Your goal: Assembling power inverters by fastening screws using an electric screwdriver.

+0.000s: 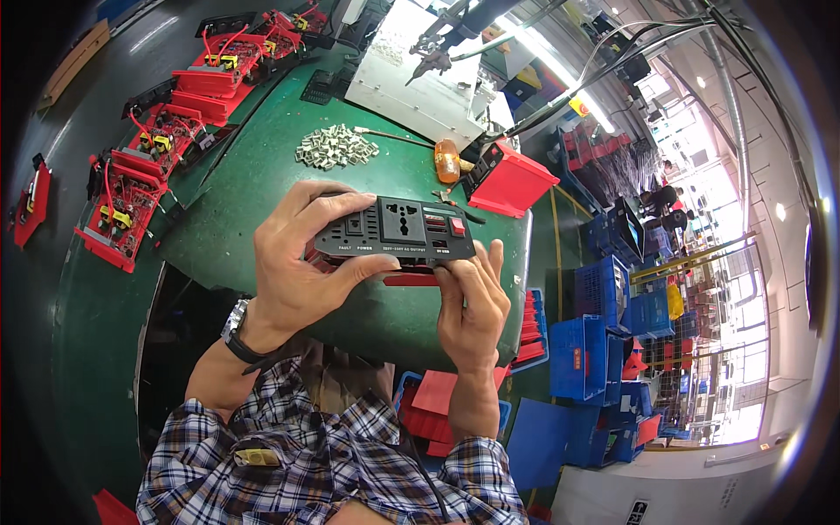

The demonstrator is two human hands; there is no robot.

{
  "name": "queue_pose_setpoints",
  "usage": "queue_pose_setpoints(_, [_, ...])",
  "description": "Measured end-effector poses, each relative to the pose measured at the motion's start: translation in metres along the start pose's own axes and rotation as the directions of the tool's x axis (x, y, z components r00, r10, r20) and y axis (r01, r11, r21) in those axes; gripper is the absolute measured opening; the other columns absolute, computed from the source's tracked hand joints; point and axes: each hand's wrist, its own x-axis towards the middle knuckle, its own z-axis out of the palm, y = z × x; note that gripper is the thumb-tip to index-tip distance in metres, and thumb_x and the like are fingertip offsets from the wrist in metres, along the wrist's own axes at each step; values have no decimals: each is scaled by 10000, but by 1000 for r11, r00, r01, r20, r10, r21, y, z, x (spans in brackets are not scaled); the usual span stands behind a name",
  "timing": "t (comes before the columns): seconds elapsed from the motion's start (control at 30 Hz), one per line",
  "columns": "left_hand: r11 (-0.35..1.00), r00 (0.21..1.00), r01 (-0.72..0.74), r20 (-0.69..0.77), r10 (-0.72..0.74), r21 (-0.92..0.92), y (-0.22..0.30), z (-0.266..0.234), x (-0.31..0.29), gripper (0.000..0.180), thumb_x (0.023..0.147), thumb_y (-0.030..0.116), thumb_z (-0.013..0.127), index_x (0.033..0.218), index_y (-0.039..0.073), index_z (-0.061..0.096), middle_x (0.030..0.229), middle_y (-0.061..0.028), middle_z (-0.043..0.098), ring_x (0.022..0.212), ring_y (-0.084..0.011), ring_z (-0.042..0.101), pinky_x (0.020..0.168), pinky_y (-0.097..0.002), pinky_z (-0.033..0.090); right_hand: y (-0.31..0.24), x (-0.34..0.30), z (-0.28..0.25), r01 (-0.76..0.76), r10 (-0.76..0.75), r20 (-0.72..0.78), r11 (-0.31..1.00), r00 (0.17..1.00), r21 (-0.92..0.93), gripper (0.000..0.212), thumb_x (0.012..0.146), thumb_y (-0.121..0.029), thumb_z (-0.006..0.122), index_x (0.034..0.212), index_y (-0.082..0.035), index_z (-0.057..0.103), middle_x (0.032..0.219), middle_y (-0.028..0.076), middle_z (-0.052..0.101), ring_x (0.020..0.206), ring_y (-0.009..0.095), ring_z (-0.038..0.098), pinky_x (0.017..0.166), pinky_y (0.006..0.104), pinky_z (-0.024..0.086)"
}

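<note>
Both my hands hold a power inverter (404,220) above the green table. Its black end panel faces up, with a socket, a red switch and small ports. My left hand (302,254) wraps the panel's left end, thumb along the near edge and fingers over the far edge. At the right end, my right hand (472,306) pinches the near corner with thumb and index finger. Red casing shows beneath the panel; the rest is hidden by my hands. Beyond it lie a pile of small metal clips (336,147), an amber bottle (447,161) and another red-cased inverter (512,180).
Open red units with circuit boards (127,210) line the left side. A white machine box (420,74) stands at the table's far end, under a hanging tool (430,63). Red panels fill a bin (429,411) near my lap. Blue crates (577,359) are stacked right.
</note>
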Motion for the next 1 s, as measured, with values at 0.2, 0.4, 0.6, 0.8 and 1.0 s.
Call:
queue_pose_setpoints(0.2, [999,1000,-23,-7,23,-24,0,-1,1,539,649,162,938,1127,18,734,1085,-166,706,969,-282,710,840,-352,559,3,3,-11,15,-16,92,1000,996,13,114,894,13,700,998,-35,702,916,94,708,1053,349,630,1190,571,246])
queue_pose_setpoints(0.4, [999,1000,-30,-7,30,-41,-3,0,0,551,627,151,948,1117,14,735,1085,-160,708,966,-279,713,835,-350,562,5,4,-11,6,-8,138,1000,990,14,212,899,18,691,1102,-31,726,1025,105,741,1077,361,632,1186,577,240])
queue_pose_setpoints(0.6, [996,996,-83,-39,82,-23,-2,-1,1,562,638,241,981,1093,19,736,1027,-138,693,890,-262,717,747,-341,586,-3,8,-14,-118,91,164,980,982,163,247,893,53,682,1125,-22,727,1059,124,745,1118,353,656,1162,542,315])
queue_pose_setpoints(0.8, [996,998,-62,-38,59,-62,-2,-2,-2,564,635,257,982,1093,26,748,1031,-140,696,885,-263,723,742,-343,593,-15,-2,-8,-98,93,52,990,994,105,169,853,132,682,998,49,713,994,143,754,986,277,720,1196,510,322])
queue_pose_setpoints(1.0, [996,996,-72,-50,69,-59,-3,-6,-4,563,641,266,980,1091,22,747,1035,-145,696,888,-264,725,743,-340,595,-17,3,-9,-88,79,86,989,993,115,144,838,144,694,937,41,708,933,128,762,910,253,733,1208,511,309])
